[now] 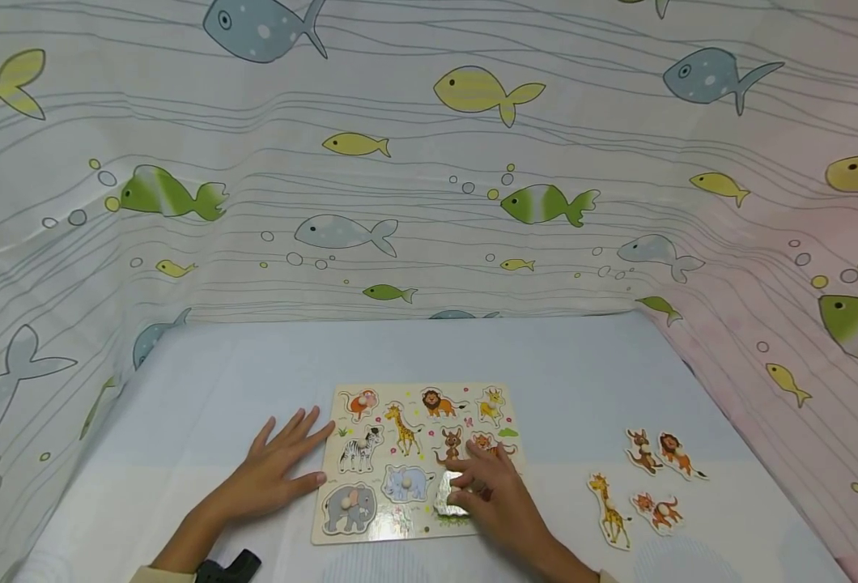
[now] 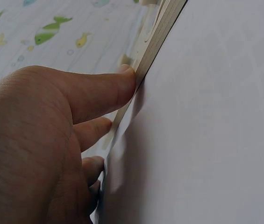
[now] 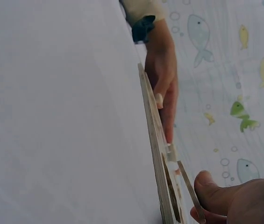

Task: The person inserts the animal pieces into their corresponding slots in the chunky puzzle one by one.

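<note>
A wooden animal puzzle board (image 1: 407, 526) lies flat on the table, with a knobbed elephant piece (image 1: 359, 516) and a blue-grey animal piece (image 1: 418, 484) in its lower part. My left hand (image 1: 276, 468) lies at its left side, fingers spread, with thumb (image 2: 122, 88) and index fingertip touching the board's edge. Over the lower right of the board, my right hand (image 1: 498, 494) pinches a thin puzzle piece (image 3: 190, 189) between thumb and fingers. That piece is tilted over the board, close above a cut-out; its picture is hidden by glare and the hand.
To the right of the board lie several loose pieces: a kangaroo (image 1: 642, 452), a lion (image 1: 678, 455), a giraffe (image 1: 609, 510) and a tiger (image 1: 658, 512). A fish-patterned curtain (image 1: 414, 186) stands behind and beside the white table (image 1: 254, 356).
</note>
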`<state>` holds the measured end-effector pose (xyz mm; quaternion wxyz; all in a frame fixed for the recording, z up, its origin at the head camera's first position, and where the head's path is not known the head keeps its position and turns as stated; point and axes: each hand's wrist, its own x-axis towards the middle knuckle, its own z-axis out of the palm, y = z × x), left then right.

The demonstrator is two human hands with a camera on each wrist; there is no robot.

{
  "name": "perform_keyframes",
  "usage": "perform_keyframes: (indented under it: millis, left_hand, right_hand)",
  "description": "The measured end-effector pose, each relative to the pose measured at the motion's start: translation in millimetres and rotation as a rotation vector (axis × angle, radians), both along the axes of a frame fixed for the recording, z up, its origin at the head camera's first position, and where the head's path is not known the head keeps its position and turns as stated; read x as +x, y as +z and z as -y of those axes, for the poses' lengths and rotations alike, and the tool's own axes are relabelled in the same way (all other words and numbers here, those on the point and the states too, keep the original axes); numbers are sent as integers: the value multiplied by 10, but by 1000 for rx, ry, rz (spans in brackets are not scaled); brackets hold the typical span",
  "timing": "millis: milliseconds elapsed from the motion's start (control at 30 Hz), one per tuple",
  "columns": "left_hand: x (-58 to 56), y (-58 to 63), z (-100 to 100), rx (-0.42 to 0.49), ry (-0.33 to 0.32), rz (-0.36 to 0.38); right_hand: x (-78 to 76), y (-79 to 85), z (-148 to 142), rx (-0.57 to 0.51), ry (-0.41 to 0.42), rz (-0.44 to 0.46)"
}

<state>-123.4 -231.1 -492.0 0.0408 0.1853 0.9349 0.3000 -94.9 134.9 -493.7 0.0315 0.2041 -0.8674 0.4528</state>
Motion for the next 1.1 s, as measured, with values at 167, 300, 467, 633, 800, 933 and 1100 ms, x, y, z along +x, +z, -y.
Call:
perform_keyframes:
  millis: [167,300,467,633,800,933,1100]
  left_hand:
    - [-4,14,-3,1,-1,-3]
    - [-13,20,0,-2,-6,-8]
    - [-18,12,7,-4,-12,-17]
    - [-18,7,7,-10,-13,-14]
    - [-20,5,2,-7,-12,-4]
    - [-19,1,2,-3,-10,-1]
    - [-16,-8,3,-12,-5,-1]
  right_hand:
    - [7,-23,-2,55,15,-16]
    - [14,-39,-5,86,29,-50]
    - [13,-40,-6,100,47,-67]
    - [8,-32,-6,117,55,-69]
    - [11,-19,-4,119,53,-63]
    - [13,-14,-3,112,53,-57]
    - [15,-17,-8,119,58,-66]
